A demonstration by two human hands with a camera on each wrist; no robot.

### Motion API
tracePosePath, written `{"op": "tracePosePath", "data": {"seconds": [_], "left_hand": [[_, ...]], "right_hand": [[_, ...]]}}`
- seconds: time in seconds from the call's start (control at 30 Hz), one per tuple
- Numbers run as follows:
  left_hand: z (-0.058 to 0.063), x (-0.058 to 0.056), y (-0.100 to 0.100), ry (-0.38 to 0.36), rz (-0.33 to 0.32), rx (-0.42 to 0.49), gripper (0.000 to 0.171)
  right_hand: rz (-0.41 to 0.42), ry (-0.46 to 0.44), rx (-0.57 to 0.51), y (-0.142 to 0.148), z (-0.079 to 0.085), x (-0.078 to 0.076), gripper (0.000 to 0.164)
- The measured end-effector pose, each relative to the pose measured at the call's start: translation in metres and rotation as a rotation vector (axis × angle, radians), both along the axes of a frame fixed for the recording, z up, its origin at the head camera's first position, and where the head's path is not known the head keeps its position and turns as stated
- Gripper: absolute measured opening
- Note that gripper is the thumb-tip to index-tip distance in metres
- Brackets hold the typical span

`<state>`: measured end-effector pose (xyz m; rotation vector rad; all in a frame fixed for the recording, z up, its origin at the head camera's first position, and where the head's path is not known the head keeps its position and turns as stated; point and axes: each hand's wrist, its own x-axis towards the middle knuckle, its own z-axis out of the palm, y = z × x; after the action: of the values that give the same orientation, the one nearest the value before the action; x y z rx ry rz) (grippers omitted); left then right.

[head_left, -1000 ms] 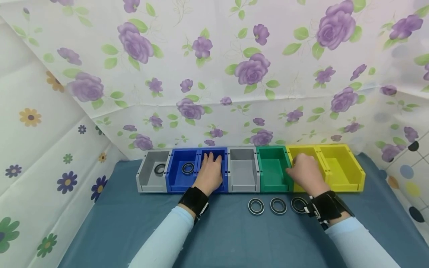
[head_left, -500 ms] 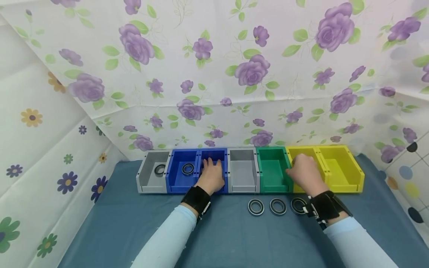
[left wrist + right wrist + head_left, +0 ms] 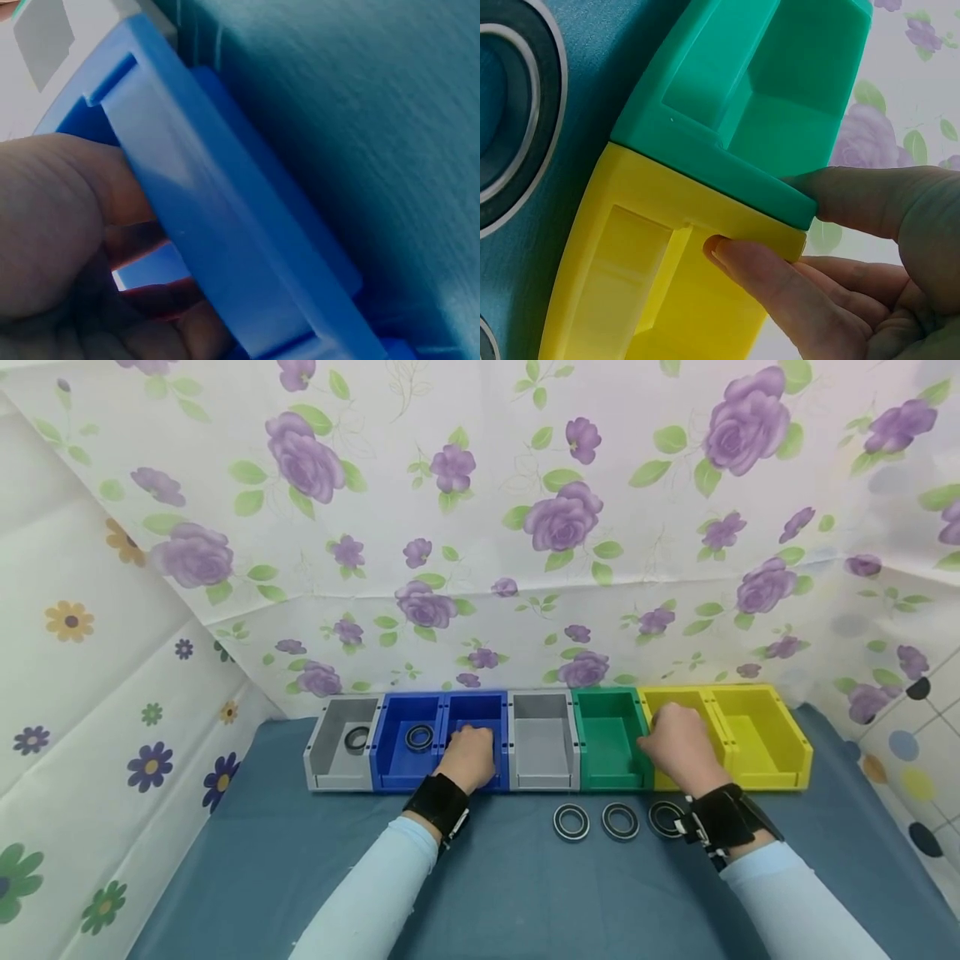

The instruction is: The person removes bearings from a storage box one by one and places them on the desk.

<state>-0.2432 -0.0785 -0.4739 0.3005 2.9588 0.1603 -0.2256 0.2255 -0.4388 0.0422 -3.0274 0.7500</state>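
My left hand point(image 3: 468, 757) reaches down into the right one of two blue bins point(image 3: 498, 706), its knuckles up and fingers bent. In the left wrist view the fingers point(image 3: 146, 300) pass behind the bin's front wall point(image 3: 202, 217); the fingertips are hidden, and I cannot tell whether they hold something. My right hand point(image 3: 681, 747) pinches the adjoining side walls of the green bin point(image 3: 611, 735) and the left yellow bin point(image 3: 663, 697). Its thumb point(image 3: 862, 199) lies on the green side, a finger point(image 3: 761, 274) on the yellow side.
Three ball bearings, a left one point(image 3: 572, 822), a middle one point(image 3: 620, 822) and a right one point(image 3: 666, 819), lie before the bins on the blue cloth point(image 3: 517, 893). Other bearings sit in the left grey bin point(image 3: 357, 740) and left blue bin point(image 3: 419, 737). Floral sheeting point(image 3: 480, 560) stands behind.
My left hand has drawn slightly forward within the blue bin, and its spread fingers have bent down out of sight. The right hand keeps its hold on the bin walls.
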Motion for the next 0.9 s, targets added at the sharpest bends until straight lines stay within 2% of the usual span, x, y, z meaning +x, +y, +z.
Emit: {"op": "tracePosePath", "data": {"seconds": [0.27,0.47,0.7,0.9], "left_hand": [[0.002,0.002,0.001,0.036,0.027,0.040,0.014],[0.001,0.003,0.001,0.021,0.040,0.068,0.007],[0.003,0.008,0.001,0.026,0.031,0.073,0.009],[0.004,0.013,-0.002,0.091,0.016,0.083,0.018]], "right_hand": [[-0.010,0.002,-0.006,-0.001,0.000,0.000,0.031],[-0.015,-0.006,-0.016,0.000,0.001,-0.001,0.031],[-0.017,-0.013,-0.017,0.000,0.003,-0.001,0.029],[-0.020,-0.002,-0.023,0.000,0.002,0.001,0.032]]}}
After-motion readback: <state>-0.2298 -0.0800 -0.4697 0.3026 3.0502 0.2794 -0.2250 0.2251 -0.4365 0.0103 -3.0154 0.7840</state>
